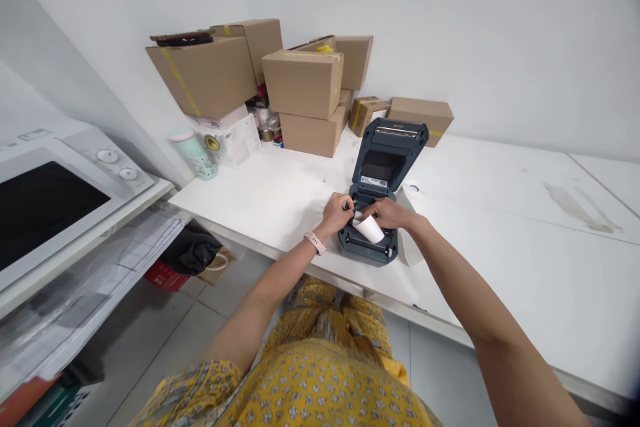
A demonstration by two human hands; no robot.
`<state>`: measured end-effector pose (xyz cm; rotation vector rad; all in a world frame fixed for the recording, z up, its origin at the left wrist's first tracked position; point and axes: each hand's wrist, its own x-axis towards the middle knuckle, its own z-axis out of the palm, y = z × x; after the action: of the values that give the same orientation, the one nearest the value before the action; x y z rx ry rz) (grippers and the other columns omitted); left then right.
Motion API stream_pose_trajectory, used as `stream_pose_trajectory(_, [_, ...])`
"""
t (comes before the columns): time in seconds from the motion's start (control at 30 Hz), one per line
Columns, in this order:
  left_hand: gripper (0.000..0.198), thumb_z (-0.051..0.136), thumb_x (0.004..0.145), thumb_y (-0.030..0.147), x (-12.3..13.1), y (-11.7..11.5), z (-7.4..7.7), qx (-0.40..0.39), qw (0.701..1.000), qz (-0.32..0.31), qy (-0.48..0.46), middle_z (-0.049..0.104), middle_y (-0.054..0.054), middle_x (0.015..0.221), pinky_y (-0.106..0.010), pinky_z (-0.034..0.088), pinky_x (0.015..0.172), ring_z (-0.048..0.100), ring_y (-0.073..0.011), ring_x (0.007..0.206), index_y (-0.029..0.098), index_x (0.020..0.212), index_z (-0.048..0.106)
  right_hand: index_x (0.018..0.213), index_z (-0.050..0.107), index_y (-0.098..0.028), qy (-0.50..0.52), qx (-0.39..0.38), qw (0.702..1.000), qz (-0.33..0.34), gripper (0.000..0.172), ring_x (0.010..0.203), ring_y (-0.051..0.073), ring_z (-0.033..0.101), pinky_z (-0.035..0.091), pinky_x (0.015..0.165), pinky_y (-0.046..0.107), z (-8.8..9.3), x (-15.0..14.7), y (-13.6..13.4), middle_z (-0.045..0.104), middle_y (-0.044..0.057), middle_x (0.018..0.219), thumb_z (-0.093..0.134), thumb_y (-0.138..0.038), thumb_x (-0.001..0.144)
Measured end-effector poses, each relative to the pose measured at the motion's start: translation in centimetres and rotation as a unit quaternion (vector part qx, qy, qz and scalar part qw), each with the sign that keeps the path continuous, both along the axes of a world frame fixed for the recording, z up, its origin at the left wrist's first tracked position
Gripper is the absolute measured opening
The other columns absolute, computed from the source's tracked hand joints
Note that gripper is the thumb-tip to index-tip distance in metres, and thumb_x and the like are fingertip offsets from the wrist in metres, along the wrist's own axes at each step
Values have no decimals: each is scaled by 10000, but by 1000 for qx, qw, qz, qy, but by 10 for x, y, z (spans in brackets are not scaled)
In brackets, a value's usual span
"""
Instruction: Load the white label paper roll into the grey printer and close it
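Note:
A dark grey label printer [367, 250] stands on the white table with its lid [413, 147] raised. Inside its bay sits a white paper roll [369, 229], its loose end curling toward the front. My left hand [337, 213] is at the bay's left edge, fingers bent and pinched together; what they grip is too small to tell. My right hand [390, 213] reaches in from the right, its fingers closed at the back of the roll and partly hidden by it.
Cardboard boxes [305, 87] are stacked along the wall at the back left. A mint tumbler [195, 155] stands beside a white box [235, 140]. To the left is a microwave [120, 163] on a shelf. A white sheet [411, 240] lies right of the printer.

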<state>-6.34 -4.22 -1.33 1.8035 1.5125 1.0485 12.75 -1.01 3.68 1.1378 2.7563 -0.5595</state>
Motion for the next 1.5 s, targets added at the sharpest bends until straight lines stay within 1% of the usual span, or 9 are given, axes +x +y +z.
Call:
stream_pose_trajectory(0.17, [144,600,725,55,2,-1,1,-6,1000,-5,4,590,-14,946,-271,467,853,552,-147,906,198,745,612,1006,800,-329,-1,-24,1000,1,285,1112,272,672,456,979,310,6,-1,0,756,-21,1155,631,-379,783])
stream_pose_trajectory(0.27, [159,592,723,44,5,-2,2,-10,1000,1,6,602,-21,950,-279,466,883,554,-156,951,199,744,615,997,804,-329,-1,-44,999,2,288,1090,274,680,463,976,310,8,-2,2,765,-20,1126,649,-418,770])
stream_pose_trajectory(0.4, [156,602,714,49,5,-1,5,-18,1000,7,17,609,-25,957,-284,471,877,564,-158,936,200,744,625,980,810,-325,14,-81,997,-5,292,1066,289,691,484,953,314,11,-2,5,782,-15,1056,673,-434,746])
stream_pose_trajectory(0.5, [137,623,720,71,4,0,9,-33,999,2,37,616,-25,954,-287,475,871,571,-162,927,203,751,640,991,810,-319,19,-100,995,-4,306,1126,301,667,478,984,325,12,0,7,769,-10,1114,686,-413,728])
stream_pose_trajectory(0.67, [126,638,728,85,4,-1,12,-46,998,10,50,615,-37,987,-299,479,864,583,-164,896,204,764,660,1069,790,-306,3,-105,994,18,359,1263,307,589,420,1075,359,13,3,8,674,1,1322,653,-378,745])
stream_pose_trajectory(0.97, [142,641,726,65,7,-3,14,-58,997,21,42,620,-34,1015,-281,474,854,580,-160,911,203,756,651,1093,778,-297,-12,-91,996,25,381,1229,307,601,408,1077,373,11,2,6,702,3,1276,622,-421,769])
stream_pose_trajectory(1.13, [140,637,733,72,8,-5,15,-66,997,29,39,612,-40,1037,-292,472,860,584,-163,921,203,777,655,1080,771,-310,-17,-82,996,26,381,1250,332,583,327,1138,452,6,1,6,724,12,1230,638,-464,758])
stream_pose_trajectory(1.23, [140,630,736,70,8,-6,15,-64,997,33,35,610,-45,1033,-304,475,864,586,-171,924,203,773,651,1109,755,-295,-28,-91,995,15,432,1288,346,551,260,1174,489,4,1,4,714,31,1249,639,-507,751])
stream_pose_trajectory(1.5, [147,608,752,75,9,-9,12,-62,997,39,30,610,-39,1038,-310,473,881,582,-175,949,212,790,646,1143,725,-279,-34,-104,994,-2,514,1301,360,530,185,1193,526,9,-2,-3,688,52,1291,626,-582,739])
